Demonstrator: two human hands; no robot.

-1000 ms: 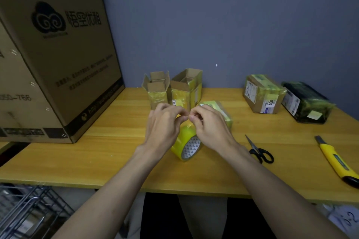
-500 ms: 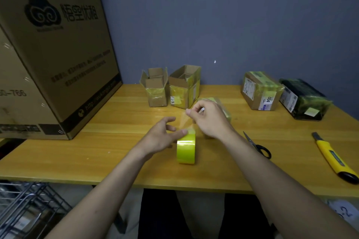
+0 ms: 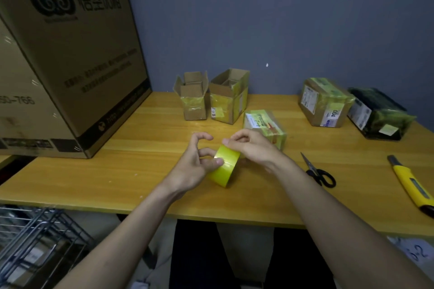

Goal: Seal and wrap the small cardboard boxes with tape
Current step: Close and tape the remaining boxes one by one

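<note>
A yellow tape roll point(image 3: 225, 166) stands on edge on the wooden table point(image 3: 141, 162). My left hand point(image 3: 196, 164) grips its left side, thumb pressed on the outer face. My right hand point(image 3: 252, 146) pinches at the roll's top edge with thumb and forefinger. Behind the hands, two small open cardboard boxes point(image 3: 193, 96) point(image 3: 230, 96) stand side by side. A small box wrapped in yellowish tape point(image 3: 265, 126) lies just beyond my right hand, partly hidden by it.
A large cardboard carton point(image 3: 65, 54) fills the table's left end. A taped box with labels point(image 3: 325, 102) and a dark wrapped parcel point(image 3: 378, 114) sit at the back right. Scissors point(image 3: 317, 171) and a yellow utility knife point(image 3: 411, 185) lie right. A wire rack point(image 3: 35, 241) stands below left.
My left hand, apart from the roll half a second ago, now grips its side. The roll has tilted. My right hand has dropped from holding tape above the roll to its top edge.
</note>
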